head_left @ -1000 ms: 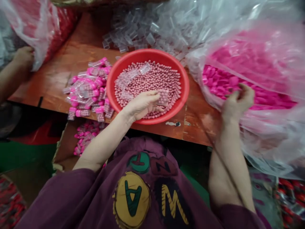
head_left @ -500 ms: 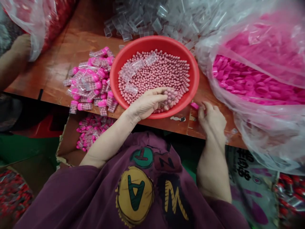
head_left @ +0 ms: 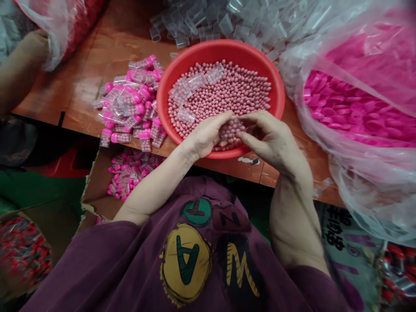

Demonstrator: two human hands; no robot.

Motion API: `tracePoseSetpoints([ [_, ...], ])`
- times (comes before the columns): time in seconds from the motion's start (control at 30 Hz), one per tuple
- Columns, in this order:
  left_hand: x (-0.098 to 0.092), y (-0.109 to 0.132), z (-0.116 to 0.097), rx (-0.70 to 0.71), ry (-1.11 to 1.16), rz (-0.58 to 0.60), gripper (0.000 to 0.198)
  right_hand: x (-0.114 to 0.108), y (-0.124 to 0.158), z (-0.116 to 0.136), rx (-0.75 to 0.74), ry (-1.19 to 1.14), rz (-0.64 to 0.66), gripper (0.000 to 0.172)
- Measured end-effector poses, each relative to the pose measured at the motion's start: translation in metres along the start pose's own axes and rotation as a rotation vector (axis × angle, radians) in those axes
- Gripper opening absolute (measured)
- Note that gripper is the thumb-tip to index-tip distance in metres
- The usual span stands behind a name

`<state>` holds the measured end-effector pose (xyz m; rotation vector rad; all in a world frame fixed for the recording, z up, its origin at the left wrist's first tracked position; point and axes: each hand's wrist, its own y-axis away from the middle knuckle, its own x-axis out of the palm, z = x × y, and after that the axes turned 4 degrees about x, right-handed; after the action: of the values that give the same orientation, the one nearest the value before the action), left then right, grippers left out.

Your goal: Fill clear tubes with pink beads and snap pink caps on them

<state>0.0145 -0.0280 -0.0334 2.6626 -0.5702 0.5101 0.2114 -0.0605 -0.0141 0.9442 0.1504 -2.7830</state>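
Note:
A red bowl (head_left: 224,44) of small pink beads (head_left: 237,89) stands on the wooden table, with a few clear tubes (head_left: 191,84) lying on the beads. My left hand (head_left: 206,136) is closed round a clear tube full of beads (head_left: 231,129) over the bowl's near rim. My right hand (head_left: 274,141) meets it from the right, fingers pinched at the tube's end. What those fingers hold is hidden.
Filled tubes with pink caps (head_left: 133,102) are piled left of the bowl, and more lie in a cardboard box (head_left: 128,175) below the table edge. A plastic bag of pink caps (head_left: 351,112) fills the right. Empty clear tubes (head_left: 227,17) lie behind. Another person's hand (head_left: 30,50) is at far left.
My right hand came out of the bag of caps, touched a pink cap at the table edge, then moved left to the tube in my left hand. The left hand stayed over the bowl.

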Motion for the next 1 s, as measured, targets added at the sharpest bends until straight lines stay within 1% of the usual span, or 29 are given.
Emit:
tracePoseSetpoints([
  [0.07, -0.002, -0.003, 0.007, 0.023, -0.048, -0.058, 0.067, 0.001, -0.008, -0.004, 0.046, -0.050, 0.055, 0.039],
  [0.17, -0.005, -0.008, 0.014, 0.032, -0.078, -0.141, 0.069, 0.000, -0.026, -0.010, 0.059, -0.094, 0.157, 0.035],
  [0.23, -0.006, -0.009, 0.014, 0.018, -0.065, -0.163, 0.064, -0.003, -0.040, -0.015, 0.066, -0.152, 0.232, 0.033],
  [0.3, -0.006, -0.009, 0.010, -0.002, -0.026, -0.173, 0.051, -0.007, -0.052, -0.018, 0.104, -0.241, 0.331, 0.033],
  [0.37, -0.004, -0.008, 0.004, -0.022, 0.023, -0.184, 0.036, -0.011, -0.058, -0.020, 0.143, -0.323, 0.420, 0.034],
  [0.43, -0.002, -0.007, 0.000, -0.041, 0.060, -0.198, 0.030, -0.013, -0.059, -0.019, 0.162, -0.361, 0.452, 0.036],
  [0.57, 0.002, -0.003, -0.005, -0.064, 0.070, -0.243, 0.029, -0.013, -0.053, -0.016, 0.176, -0.418, 0.349, 0.038],
  [0.73, 0.006, -0.001, -0.007, -0.032, 0.140, -0.271, 0.027, -0.007, -0.050, -0.016, 0.166, -0.456, 0.329, 0.036],
  [0.83, 0.008, 0.000, -0.009, -0.034, 0.163, -0.265, 0.028, -0.006, -0.049, -0.018, 0.174, -0.477, 0.286, 0.039],
  [0.93, 0.007, -0.002, -0.008, -0.049, 0.198, -0.274, 0.026, -0.005, -0.047, -0.021, 0.174, -0.510, 0.211, 0.046],
  [1.0, 0.005, -0.004, -0.006, -0.057, 0.229, -0.290, 0.025, -0.002, -0.045, -0.024, 0.172, -0.513, 0.131, 0.048],
])
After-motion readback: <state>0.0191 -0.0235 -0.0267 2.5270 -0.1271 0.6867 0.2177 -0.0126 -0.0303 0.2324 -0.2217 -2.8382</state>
